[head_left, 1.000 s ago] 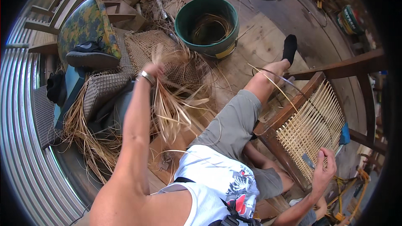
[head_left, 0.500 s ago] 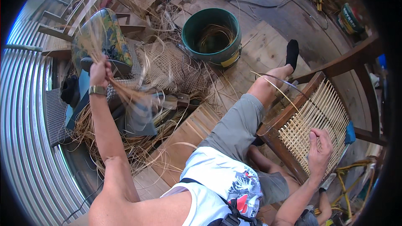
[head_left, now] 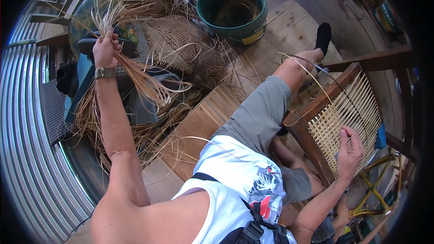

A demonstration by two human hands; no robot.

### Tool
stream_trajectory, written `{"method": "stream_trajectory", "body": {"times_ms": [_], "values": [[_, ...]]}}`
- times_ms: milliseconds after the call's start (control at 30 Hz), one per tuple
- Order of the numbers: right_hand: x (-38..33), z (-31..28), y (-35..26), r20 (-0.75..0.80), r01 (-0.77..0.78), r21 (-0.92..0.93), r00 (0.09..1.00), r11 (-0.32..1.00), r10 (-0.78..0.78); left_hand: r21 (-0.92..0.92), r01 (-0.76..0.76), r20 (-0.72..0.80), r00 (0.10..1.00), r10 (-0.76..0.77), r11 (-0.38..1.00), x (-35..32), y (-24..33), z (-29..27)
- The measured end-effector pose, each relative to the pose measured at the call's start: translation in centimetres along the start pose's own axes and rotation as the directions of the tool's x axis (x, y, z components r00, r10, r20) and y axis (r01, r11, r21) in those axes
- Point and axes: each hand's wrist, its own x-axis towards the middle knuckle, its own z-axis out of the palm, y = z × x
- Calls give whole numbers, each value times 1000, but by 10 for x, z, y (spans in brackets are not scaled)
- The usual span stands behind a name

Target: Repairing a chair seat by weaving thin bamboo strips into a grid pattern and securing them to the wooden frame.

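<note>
My left hand point(head_left: 106, 50), with a watch on its wrist, is raised at the left and closed round a bundle of thin cane strips point(head_left: 143, 83). The strips fan out above the fist and hang in a loose tail to its lower right. On the right is a wooden frame point(head_left: 302, 132) with a partly woven cane seat point(head_left: 346, 122). One pale strip and one dark strip stick out past its upper left edge. My right hand point(head_left: 350, 150) is over the weave, fingers curled toward the thumb. Whatever is between those fingers, if anything, cannot be made out.
A green bucket point(head_left: 231, 29) with coiled cane inside stands at the top middle. Woven cane matting point(head_left: 181, 40) and a heap of loose strips point(head_left: 92, 129) lie at the left, near a patterned cushion point(head_left: 83, 22). Corrugated metal sheeting point(head_left: 27, 131) lines the left side.
The bundle, blurred by motion before, now hangs in sharper focus from my left hand. My right hand stays over the woven seat. The whole view has shifted slightly.
</note>
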Motion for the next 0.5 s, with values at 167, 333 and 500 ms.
{"method": "stream_trajectory", "body": {"times_ms": [167, 333, 500], "values": [[1, 8, -13, 50, -98, 104, 994, 990, 93, -329, -73, 178, 974, 137, 942, -22, 11, 29], [6, 29, -31, 89, 41, 75, 995, 996, -48, 387, -297, 185, 952, 242, 873, -41, 56, 30], [8, 35, -39, 106, 73, 77, 991, 994, -81, 871, -490, 408, 666, 624, -47, -49, 26, 52]]}}
